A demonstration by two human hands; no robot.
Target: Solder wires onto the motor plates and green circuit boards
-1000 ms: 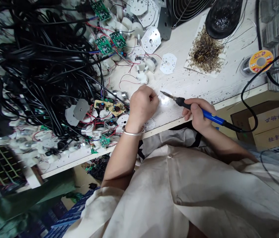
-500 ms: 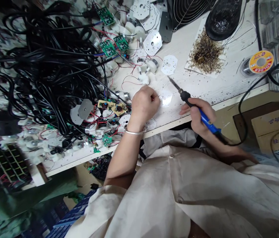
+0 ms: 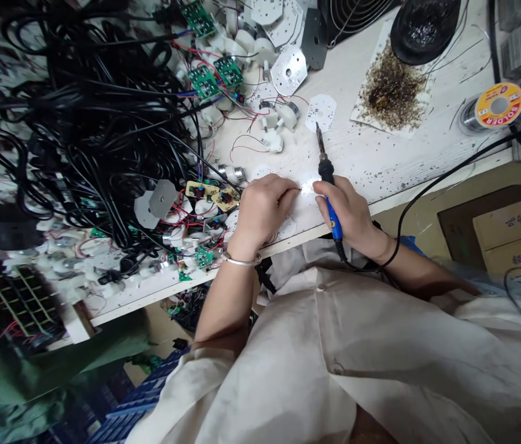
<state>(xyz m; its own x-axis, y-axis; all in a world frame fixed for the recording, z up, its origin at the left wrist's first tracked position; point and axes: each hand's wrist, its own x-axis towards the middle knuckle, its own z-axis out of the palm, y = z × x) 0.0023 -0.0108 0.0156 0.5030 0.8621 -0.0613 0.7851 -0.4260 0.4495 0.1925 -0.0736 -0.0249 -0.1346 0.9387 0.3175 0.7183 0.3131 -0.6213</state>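
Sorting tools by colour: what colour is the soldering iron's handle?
Blue, black nearer the tip; soldering iron in the right hand, head view.

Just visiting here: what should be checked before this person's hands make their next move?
1. Grip of right hand on soldering iron: ok.
2. The iron's tip points away from both hands: ok.
3. The small white board lies between the hands: ok.
4. Whether left hand pinches a wire: cannot tell.
5. The iron's cord clear of black cable heap: ok.
6. Solder in hand: not ok; solder spool sits far right.
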